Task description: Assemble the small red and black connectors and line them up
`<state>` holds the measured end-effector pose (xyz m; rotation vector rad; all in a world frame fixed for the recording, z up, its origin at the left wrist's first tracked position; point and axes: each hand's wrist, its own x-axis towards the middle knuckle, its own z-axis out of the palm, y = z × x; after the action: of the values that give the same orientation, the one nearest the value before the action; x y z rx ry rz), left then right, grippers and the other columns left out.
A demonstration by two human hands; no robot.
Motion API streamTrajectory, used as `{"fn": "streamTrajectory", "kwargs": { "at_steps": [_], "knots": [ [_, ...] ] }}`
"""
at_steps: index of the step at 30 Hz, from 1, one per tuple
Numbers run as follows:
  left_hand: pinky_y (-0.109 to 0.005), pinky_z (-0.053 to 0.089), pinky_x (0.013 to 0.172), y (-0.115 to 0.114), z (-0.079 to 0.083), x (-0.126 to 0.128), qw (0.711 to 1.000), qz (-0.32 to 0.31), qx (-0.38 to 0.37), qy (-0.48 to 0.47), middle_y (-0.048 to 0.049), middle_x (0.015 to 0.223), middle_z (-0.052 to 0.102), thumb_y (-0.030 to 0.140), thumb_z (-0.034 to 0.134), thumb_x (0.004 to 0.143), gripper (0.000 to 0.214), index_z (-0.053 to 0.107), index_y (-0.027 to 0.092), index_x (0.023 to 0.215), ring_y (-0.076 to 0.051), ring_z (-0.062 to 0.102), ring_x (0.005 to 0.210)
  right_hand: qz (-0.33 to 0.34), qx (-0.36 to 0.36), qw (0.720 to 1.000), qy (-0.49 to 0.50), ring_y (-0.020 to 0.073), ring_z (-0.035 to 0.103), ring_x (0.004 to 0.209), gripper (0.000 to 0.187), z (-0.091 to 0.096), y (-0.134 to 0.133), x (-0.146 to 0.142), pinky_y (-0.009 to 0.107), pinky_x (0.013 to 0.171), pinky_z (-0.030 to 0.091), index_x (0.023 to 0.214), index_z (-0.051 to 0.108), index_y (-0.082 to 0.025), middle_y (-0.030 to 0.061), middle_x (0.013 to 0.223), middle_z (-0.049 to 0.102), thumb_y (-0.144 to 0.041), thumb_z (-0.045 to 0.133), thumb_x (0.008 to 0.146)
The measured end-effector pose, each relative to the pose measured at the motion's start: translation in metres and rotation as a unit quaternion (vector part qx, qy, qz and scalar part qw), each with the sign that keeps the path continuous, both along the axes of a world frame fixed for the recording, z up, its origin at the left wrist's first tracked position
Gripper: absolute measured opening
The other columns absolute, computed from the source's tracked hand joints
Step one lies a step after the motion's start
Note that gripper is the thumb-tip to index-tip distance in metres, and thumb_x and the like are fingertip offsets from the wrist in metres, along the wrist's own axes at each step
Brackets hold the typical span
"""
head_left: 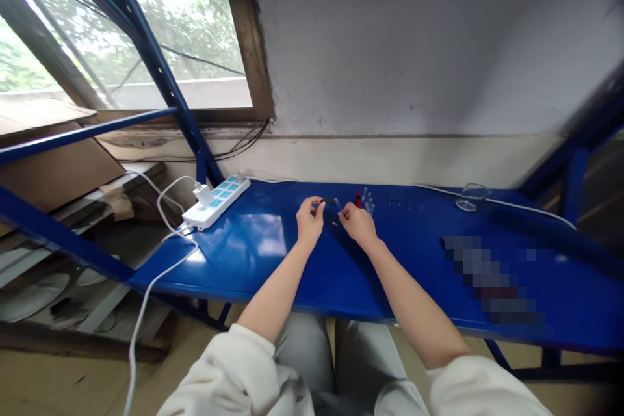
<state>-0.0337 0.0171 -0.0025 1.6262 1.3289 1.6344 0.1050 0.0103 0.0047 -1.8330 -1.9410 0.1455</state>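
My left hand (310, 219) pinches one end of a thin black cable piece (327, 201) just above the blue metal bench (253, 247). My right hand (357, 222) is closed in a pinch close beside it, on a small pale part I cannot make out, near the cable's other end. Right behind my right hand stand a red piece (358, 197) and several small clear tubes (368, 203). A few tiny dark bits (396, 200) lie further right.
A white power strip (217, 201) with a plugged charger and white cable sits at the bench's left end. Coiled thin wire (472, 196) lies at the back right. A blurred patch (492, 279) covers part of the right side. Blue shelf struts and a window stand to the left.
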Motion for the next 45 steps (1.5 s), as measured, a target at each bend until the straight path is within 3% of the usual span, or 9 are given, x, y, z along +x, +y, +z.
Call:
{"fn": "streamTrajectory", "kwargs": {
  "at_steps": [12, 17, 22, 30, 36, 40, 45],
  "knots": [
    [-0.021, 0.044, 0.060, -0.001, 0.002, -0.002, 0.999, -0.005, 0.038, 0.013, -0.0052, 0.092, 0.059, 0.031, 0.049, 0.079, 0.025, 0.058, 0.020, 0.100, -0.009, 0.053, 0.062, 0.018, 0.011, 1.000, -0.023, 0.0132, 0.055, 0.058, 0.009, 0.000, 0.000, 0.002, 0.021, 0.048, 0.024, 0.081, 0.050, -0.020, 0.0008, 0.063, 0.059, -0.028, 0.045, 0.080],
    [-0.022, 0.045, 0.064, -0.008, 0.006, 0.001, 0.994, -0.028, 0.057, 0.087, -0.0055, 0.098, 0.057, 0.028, 0.044, 0.082, 0.035, 0.051, 0.024, 0.116, -0.009, 0.053, 0.064, 0.029, 0.020, 0.999, -0.033, 0.0135, 0.054, 0.057, 0.011, 0.000, -0.001, 0.002, 0.022, 0.046, 0.022, 0.082, 0.050, -0.020, 0.0010, 0.063, 0.059, -0.028, 0.043, 0.081],
    [-0.021, 0.045, 0.066, -0.012, 0.006, 0.003, 0.984, -0.078, 0.069, 0.144, -0.0055, 0.102, 0.056, 0.027, 0.043, 0.083, 0.031, 0.055, 0.023, 0.112, -0.009, 0.053, 0.070, 0.030, 0.041, 0.999, -0.020, 0.0132, 0.053, 0.054, 0.013, -0.002, -0.001, 0.003, 0.022, 0.046, 0.022, 0.083, 0.050, -0.021, 0.0002, 0.061, 0.058, -0.030, 0.041, 0.082],
    [-0.020, 0.043, 0.055, -0.003, 0.003, 0.002, 0.993, -0.085, 0.072, 0.045, -0.0044, 0.089, 0.057, 0.033, 0.050, 0.079, 0.023, 0.062, 0.019, 0.094, -0.006, 0.049, 0.057, 0.036, 0.096, 0.995, 0.007, 0.0129, 0.054, 0.055, 0.015, -0.006, -0.001, 0.002, 0.021, 0.047, 0.024, 0.081, 0.054, -0.021, -0.0009, 0.060, 0.059, -0.032, 0.044, 0.080],
    [-0.020, 0.043, 0.051, 0.001, 0.005, -0.001, 0.992, -0.116, -0.021, -0.052, -0.0037, 0.081, 0.059, 0.037, 0.059, 0.071, 0.025, 0.060, 0.016, 0.083, -0.007, 0.052, 0.056, 0.050, 0.114, 0.992, 0.001, 0.0128, 0.056, 0.057, 0.019, -0.003, -0.004, 0.001, 0.021, 0.049, 0.027, 0.084, 0.058, -0.021, 0.0005, 0.064, 0.062, -0.032, 0.043, 0.082],
    [-0.019, 0.042, 0.052, 0.001, 0.006, -0.001, 0.990, -0.120, -0.042, -0.060, -0.0024, 0.074, 0.059, 0.038, 0.059, 0.070, 0.027, 0.060, 0.016, 0.084, -0.008, 0.052, 0.057, 0.063, 0.113, 0.992, 0.000, 0.0125, 0.056, 0.059, 0.022, -0.003, -0.005, 0.002, 0.020, 0.050, 0.028, 0.085, 0.060, -0.021, 0.0012, 0.065, 0.062, -0.033, 0.042, 0.083],
    [-0.021, 0.042, 0.059, 0.002, 0.003, 0.001, 0.993, -0.116, -0.003, -0.019, -0.0035, 0.080, 0.060, 0.037, 0.059, 0.071, 0.023, 0.061, 0.015, 0.079, -0.009, 0.052, 0.064, 0.069, 0.120, 0.990, 0.016, 0.0116, 0.056, 0.057, 0.020, -0.004, -0.007, -0.001, 0.020, 0.050, 0.029, 0.084, 0.059, -0.021, -0.0003, 0.064, 0.061, -0.032, 0.043, 0.082]
  ]
}}
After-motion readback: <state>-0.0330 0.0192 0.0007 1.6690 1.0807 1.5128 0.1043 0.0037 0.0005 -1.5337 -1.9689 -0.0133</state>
